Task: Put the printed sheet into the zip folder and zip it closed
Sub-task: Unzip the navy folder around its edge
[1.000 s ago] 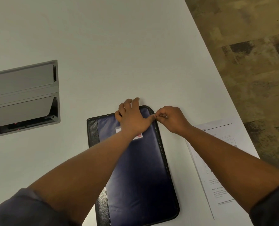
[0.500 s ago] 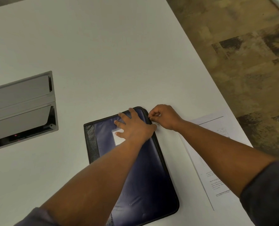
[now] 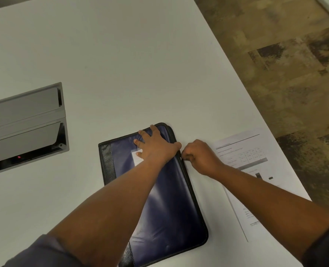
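A dark blue zip folder [image 3: 167, 205] with a black spine lies flat and closed on the white table [image 3: 121, 64]. My left hand [image 3: 154, 147] presses flat on its upper part, fingers spread, partly covering a white label. My right hand [image 3: 200, 157] is fisted at the folder's right edge, pinching what looks like the zip pull, a short way below the top corner. The printed sheet [image 3: 256, 170] lies on the table to the right of the folder, partly under my right forearm.
A grey metal cable box [image 3: 25, 122] with open flaps is set into the table at the left. The table's right edge runs diagonally close to the sheet, with patterned carpet floor [image 3: 285, 64] beyond it.
My right hand has moved from the folder's top right corner down along the right edge toward me. My left hand went from curled over the top edge to flat on the cover.
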The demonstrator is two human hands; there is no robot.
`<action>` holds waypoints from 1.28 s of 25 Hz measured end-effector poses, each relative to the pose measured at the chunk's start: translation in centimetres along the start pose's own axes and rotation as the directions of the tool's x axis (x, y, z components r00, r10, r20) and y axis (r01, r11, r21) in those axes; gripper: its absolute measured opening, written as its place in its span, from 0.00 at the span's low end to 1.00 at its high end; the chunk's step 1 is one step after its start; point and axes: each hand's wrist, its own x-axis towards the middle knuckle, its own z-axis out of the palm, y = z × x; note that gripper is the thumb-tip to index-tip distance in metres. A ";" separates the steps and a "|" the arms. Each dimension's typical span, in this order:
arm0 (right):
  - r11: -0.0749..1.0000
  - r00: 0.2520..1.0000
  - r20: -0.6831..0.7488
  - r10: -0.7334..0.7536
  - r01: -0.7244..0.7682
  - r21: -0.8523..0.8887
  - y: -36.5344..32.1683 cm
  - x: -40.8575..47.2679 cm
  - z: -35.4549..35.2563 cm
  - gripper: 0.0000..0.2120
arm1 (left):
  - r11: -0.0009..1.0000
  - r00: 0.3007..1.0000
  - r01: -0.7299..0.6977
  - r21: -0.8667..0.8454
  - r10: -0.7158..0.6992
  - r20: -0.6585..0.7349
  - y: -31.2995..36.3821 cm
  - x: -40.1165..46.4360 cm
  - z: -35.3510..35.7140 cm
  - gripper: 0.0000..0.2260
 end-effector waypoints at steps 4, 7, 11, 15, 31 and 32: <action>0.999 0.998 0.057 -0.002 0.004 -0.040 -0.3 -4.6 1.1 0.09 | 1.000 1.000 -0.004 0.026 0.004 -0.001 -0.2 0.4 0.3 0.55; 0.999 0.998 0.059 0.032 -0.030 -0.035 -0.6 -7.2 1.9 0.08 | 0.998 1.000 -0.013 0.058 0.012 0.004 -0.5 0.6 0.6 0.56; 0.994 0.991 0.077 0.111 -0.111 -0.002 -0.8 -7.5 2.0 0.07 | 0.992 0.998 -0.061 0.107 0.063 -0.018 -1.2 -0.2 0.8 0.57; 0.989 0.990 0.072 0.124 -0.129 0.069 -1.0 -7.5 1.7 0.04 | 0.985 0.998 -0.061 0.159 0.066 -0.023 -2.7 -3.1 2.4 0.60; 0.986 0.986 0.084 0.147 -0.153 0.071 -0.8 -7.3 1.4 0.05 | 0.992 0.988 0.127 0.014 -0.127 0.089 -2.7 -6.4 4.8 0.60; 0.988 0.986 0.071 0.149 -0.152 0.039 -0.9 -7.5 1.7 0.05 | 0.993 0.989 0.121 0.003 -0.121 0.085 -2.7 -6.4 4.8 0.60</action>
